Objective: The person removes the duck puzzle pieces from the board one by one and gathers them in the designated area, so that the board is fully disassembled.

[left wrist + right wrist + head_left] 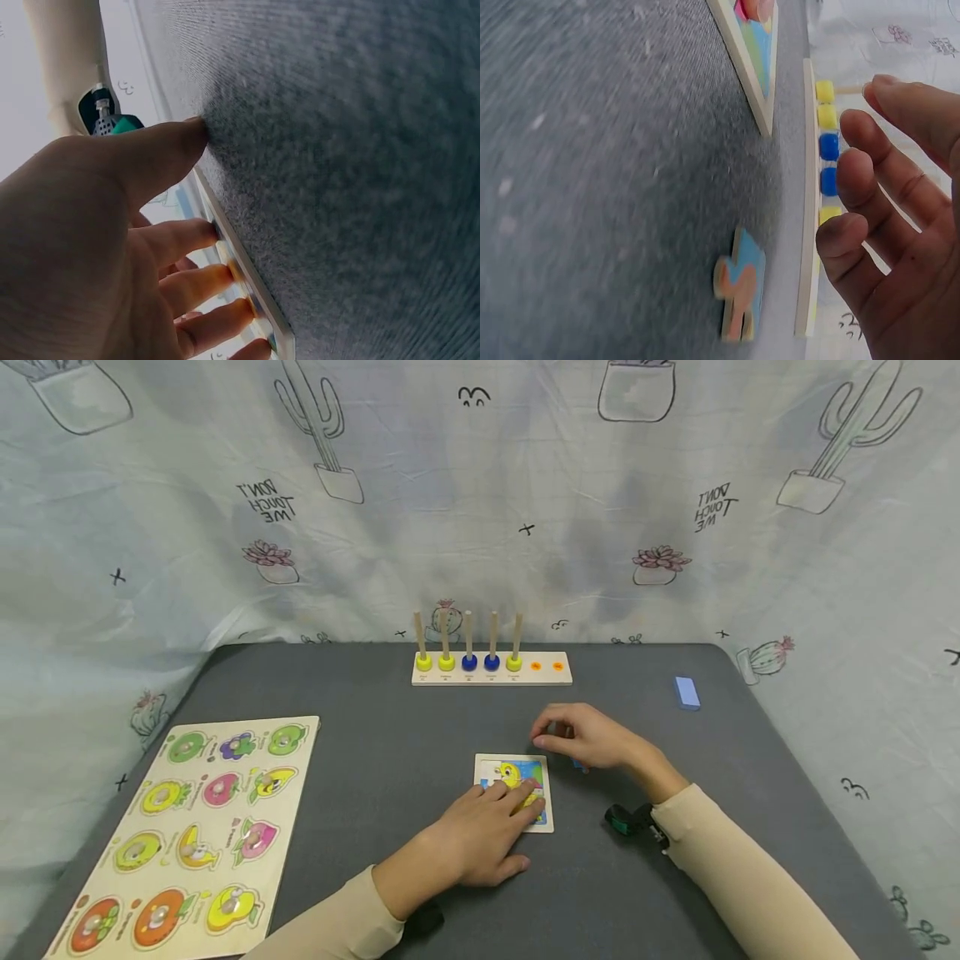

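A small wooden picture puzzle, with a yellow figure on blue, lies in the middle of the grey table. My left hand rests on it, fingers extended over the picture and partly hiding it; the left wrist view shows the fingertips at the board. To the right of the puzzle, my right hand hovers with loosely bent fingers and nothing between them. Below that hand, a loose blue and orange puzzle piece lies on the table, mostly hidden by the hand in the head view.
At the back stands a peg board with yellow and blue rings on upright sticks. A large fruit puzzle board covers the left side. One blue block lies at the back right. Behind the table hangs a printed curtain.
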`<state>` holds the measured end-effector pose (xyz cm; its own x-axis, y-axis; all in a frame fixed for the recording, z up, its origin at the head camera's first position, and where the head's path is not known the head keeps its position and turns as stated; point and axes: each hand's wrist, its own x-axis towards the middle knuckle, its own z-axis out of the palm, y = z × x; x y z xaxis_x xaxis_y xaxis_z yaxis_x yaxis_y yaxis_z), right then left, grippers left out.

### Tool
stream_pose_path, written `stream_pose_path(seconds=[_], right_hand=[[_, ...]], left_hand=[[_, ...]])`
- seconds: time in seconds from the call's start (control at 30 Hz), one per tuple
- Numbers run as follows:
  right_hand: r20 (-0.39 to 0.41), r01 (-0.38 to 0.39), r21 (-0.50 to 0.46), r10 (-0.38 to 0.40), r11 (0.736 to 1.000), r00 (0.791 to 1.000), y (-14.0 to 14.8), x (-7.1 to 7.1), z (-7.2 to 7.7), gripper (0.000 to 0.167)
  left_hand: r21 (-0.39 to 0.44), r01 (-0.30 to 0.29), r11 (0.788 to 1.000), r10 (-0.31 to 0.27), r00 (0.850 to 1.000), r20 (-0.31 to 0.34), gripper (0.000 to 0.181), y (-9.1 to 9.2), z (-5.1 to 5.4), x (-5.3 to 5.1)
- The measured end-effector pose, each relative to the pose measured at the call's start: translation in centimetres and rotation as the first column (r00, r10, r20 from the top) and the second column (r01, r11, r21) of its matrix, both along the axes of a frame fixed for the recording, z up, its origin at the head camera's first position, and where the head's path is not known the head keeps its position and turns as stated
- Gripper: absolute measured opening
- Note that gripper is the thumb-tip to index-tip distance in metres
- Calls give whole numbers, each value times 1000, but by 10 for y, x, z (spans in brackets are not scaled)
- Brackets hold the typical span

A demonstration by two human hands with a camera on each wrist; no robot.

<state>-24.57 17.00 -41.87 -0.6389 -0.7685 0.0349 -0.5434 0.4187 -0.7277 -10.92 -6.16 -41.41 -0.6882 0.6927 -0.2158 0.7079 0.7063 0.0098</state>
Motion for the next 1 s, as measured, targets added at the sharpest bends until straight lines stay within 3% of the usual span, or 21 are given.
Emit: stream_pose_path(seconds=[0.4,0.67,1.0], right_hand=[[-17,-135,-39,135,990,991,-26,-4,-4,19],[-30,-183,8,183,983,983,-41,-9,-7,20],[15,-242,8,242,970,970,-54,-9,-7,19]], left_hand=[[18,14,1000,-14,1000,8,76,-3,-2,0],[-6,12,1000,-12,1000,2,76,-3,1,-3],[-28,-6,1000,7,1000,30,75,-2,1,-2]])
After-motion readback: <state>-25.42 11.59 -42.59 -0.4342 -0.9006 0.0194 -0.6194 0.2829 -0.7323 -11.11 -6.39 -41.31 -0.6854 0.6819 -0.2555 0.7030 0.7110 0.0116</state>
